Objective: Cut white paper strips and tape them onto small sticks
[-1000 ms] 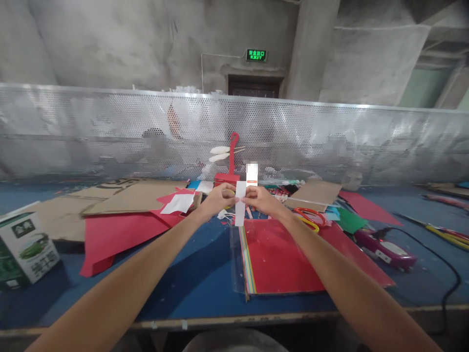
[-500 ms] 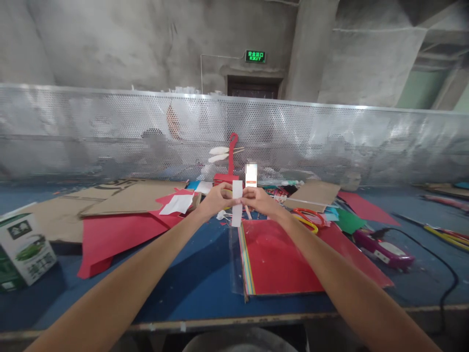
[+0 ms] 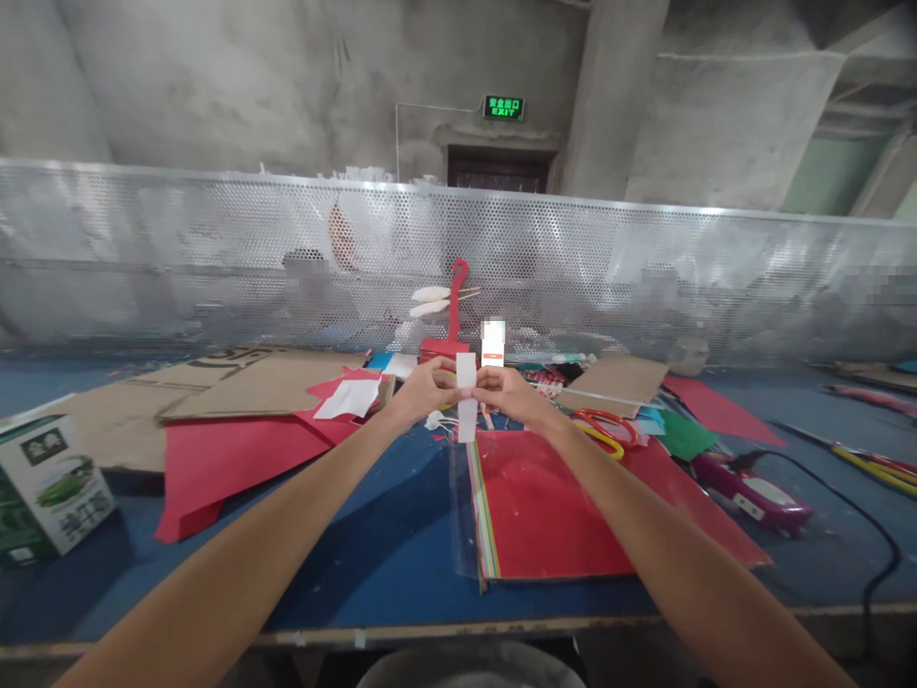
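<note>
Both my arms reach out over the blue table (image 3: 373, 545). My left hand (image 3: 424, 387) and my right hand (image 3: 507, 390) pinch a narrow white paper strip (image 3: 466, 397) between them, held upright above the table. Fingers of both hands are closed on the strip's upper part. Below the strip lies a pack of coloured paper (image 3: 544, 506) in a clear sleeve, red sheet on top.
Red paper sheets (image 3: 229, 459) and brown cardboard (image 3: 258, 382) lie left. A green-white carton (image 3: 50, 483) stands at the far left. Red-and-yellow scissors (image 3: 602, 425), a purple glue gun (image 3: 752, 487) with black cable, and a red tool (image 3: 450, 325) lie around. A perforated metal screen (image 3: 645, 268) backs the table.
The hands and strip have stayed almost in place; the strip shifted slightly left and then back a little. Nothing was let go.
</note>
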Motion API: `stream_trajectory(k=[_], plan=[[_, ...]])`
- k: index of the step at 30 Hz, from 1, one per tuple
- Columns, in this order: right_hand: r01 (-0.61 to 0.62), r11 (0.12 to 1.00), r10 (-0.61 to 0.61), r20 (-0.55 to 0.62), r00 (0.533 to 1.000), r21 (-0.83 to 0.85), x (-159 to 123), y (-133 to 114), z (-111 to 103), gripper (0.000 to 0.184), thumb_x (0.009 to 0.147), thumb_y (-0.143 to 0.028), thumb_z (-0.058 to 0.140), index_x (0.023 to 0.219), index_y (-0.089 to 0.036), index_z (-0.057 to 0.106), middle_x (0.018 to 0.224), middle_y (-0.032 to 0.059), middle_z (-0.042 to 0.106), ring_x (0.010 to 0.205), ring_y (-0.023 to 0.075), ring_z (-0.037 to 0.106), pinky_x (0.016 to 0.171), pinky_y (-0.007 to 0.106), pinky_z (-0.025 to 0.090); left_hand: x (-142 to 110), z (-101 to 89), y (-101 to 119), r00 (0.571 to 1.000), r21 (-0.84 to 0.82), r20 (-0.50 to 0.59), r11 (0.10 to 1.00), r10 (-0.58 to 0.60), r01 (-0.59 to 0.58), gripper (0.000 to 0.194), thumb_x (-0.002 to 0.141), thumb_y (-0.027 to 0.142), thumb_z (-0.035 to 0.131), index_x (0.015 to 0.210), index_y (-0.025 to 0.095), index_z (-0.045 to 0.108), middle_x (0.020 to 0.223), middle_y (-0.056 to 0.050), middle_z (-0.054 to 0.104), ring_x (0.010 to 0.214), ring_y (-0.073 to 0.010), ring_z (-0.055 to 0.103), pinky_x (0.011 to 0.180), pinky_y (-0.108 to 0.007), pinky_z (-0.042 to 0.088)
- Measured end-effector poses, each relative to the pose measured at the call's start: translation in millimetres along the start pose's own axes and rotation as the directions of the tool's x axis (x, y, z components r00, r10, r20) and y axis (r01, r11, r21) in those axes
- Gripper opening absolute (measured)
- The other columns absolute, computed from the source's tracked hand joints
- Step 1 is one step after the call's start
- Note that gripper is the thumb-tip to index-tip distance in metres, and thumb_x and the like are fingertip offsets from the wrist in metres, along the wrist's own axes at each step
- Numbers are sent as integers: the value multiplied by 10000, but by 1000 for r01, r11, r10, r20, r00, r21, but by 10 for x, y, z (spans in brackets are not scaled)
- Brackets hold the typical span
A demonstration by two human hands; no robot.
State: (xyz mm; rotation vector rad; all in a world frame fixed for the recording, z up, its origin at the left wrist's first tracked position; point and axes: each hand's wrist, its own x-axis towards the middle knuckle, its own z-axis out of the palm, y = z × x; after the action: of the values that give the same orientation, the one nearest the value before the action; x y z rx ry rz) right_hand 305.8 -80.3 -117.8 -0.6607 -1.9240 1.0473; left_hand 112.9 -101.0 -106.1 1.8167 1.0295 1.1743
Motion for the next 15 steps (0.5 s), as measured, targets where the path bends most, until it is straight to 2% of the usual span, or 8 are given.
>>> stream_trajectory(k=[6, 10, 15], plan=[[-16, 1000, 16, 0, 1000, 8, 11, 20, -8, 343, 706, -420, 733, 889, -167, 591, 785, 25, 645, 638, 123, 584, 554, 228, 481, 1, 7, 3, 1000, -36, 5, 999, 21, -21, 514, 616, 269, 795, 1049, 144, 548, 774, -35, 677, 684, -155, 641, 610, -268, 488], [-40, 999, 41, -25, 999, 29, 28, 75, -40, 307, 716, -377, 721, 895, -168, 584, 782, 25, 647, 648, 130, 601, 542, 223, 482, 4, -11, -14, 1000, -49, 7, 999, 7, -7, 486, 625, 258, 784, 1033, 151, 542, 809, -36, 672, 731, -163, 653, 664, -294, 507], [-60, 998, 61, -69, 996, 16, 13, 32, -32, 278, 721, -325, 711, 911, -173, 576, 729, 1, 634, 587, 114, 581, 512, 217, 479, 0, -15, -17, 1000, -32, 10, 999, 21, -20, 508, 618, 280, 791, 1037, 151, 533, 794, -37, 670, 729, -171, 648, 647, -285, 491]])
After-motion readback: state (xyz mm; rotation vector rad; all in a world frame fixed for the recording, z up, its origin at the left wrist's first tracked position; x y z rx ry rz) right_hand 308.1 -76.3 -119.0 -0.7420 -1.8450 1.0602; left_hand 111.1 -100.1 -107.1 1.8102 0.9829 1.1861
